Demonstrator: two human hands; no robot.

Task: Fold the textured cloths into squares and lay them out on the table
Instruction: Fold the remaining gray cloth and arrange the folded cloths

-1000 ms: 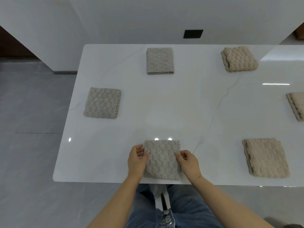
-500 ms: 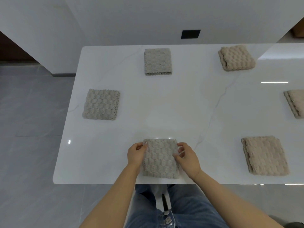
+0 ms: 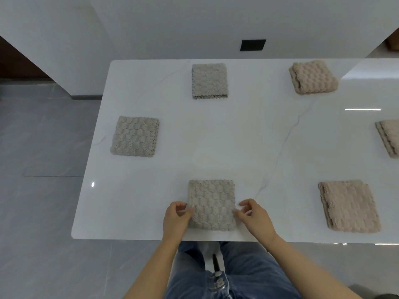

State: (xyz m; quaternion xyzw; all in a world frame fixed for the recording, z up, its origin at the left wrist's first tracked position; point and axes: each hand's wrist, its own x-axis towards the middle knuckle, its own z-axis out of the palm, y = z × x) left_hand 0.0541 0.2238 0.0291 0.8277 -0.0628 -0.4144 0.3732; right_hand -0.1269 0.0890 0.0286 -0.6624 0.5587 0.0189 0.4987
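beige cloth (image 3: 389, 138) cut by right edge

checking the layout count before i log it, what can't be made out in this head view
- Cloth at the right edge: cut off by the frame, so its full shape is unknown.
- More cloths further right: outside the frame.
- Left hand and right hand at the near cloth: too small to tell whether the fingertips pinch or just touch.

Nubbly matt cloths (image 3: 211, 205) on glossy marble-look table (image 3: 237, 137)
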